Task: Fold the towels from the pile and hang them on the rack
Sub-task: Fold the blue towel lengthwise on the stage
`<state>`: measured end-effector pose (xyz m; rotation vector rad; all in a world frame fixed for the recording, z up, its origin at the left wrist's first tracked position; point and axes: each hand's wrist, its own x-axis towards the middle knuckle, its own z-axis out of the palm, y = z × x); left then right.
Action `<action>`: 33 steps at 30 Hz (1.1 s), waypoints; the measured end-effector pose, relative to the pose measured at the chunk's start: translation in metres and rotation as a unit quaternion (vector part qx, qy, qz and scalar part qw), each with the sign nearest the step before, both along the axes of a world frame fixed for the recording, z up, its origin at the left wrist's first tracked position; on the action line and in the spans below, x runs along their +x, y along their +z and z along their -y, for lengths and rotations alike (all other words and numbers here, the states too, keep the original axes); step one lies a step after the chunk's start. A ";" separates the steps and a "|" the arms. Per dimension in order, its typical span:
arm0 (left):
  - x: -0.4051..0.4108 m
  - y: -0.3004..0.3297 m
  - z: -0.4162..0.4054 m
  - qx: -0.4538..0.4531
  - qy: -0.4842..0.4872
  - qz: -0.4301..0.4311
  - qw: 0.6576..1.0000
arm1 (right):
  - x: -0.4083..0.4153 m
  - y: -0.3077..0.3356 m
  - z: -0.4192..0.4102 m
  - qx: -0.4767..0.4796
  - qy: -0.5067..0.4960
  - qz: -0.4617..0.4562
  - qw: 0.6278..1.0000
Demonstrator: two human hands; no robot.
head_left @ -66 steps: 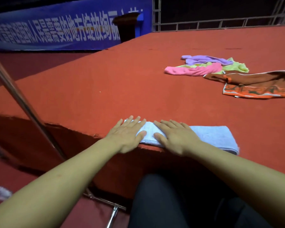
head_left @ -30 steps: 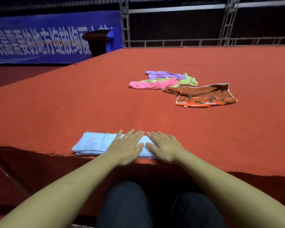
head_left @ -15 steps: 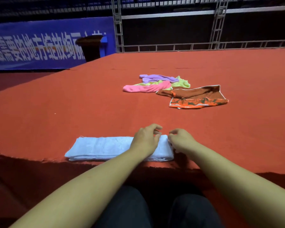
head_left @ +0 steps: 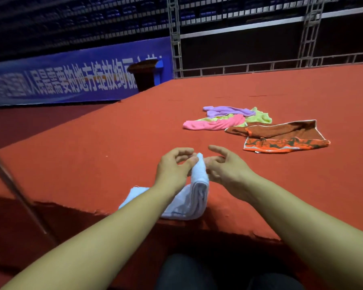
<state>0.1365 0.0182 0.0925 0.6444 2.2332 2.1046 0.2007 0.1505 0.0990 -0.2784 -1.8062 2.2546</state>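
Lifting the folded blue towel [head_left: 194,193] by its right end.
We are pinching it with our left hand [head_left: 173,168]; our right hand [head_left: 224,166] is hovering beside, fingers loose, holding nothing; soft, light, floppy.

Both forearms reach toward twelve o'clock. The left hand [head_left: 172,168] has its fingers [head_left: 192,161] curled, pinching cloth; the right hand [head_left: 226,166] hovers beside it, loosely spread.

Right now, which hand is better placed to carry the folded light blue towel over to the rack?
Left. The left hand already pinches the raised end of the folded light blue towel, and the metal rack pole stands on that side. The right hand is open beside it, holding nothing.
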 end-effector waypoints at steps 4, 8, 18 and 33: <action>0.008 0.051 0.049 0.045 0.041 -0.014 0.998 | -0.013 0.048 0.045 0.046 0.060 -0.050 0.996; 0.018 0.097 0.100 0.082 0.080 -0.037 0.993 | -0.021 0.100 0.087 0.068 0.141 -0.103 0.982; 0.071 0.165 0.206 0.067 0.135 -0.090 0.984 | -0.016 0.173 0.178 0.154 0.294 -0.195 0.923; 0.106 0.183 0.290 -0.126 0.301 -0.081 0.942 | -0.029 0.164 0.273 0.202 0.369 -0.242 0.875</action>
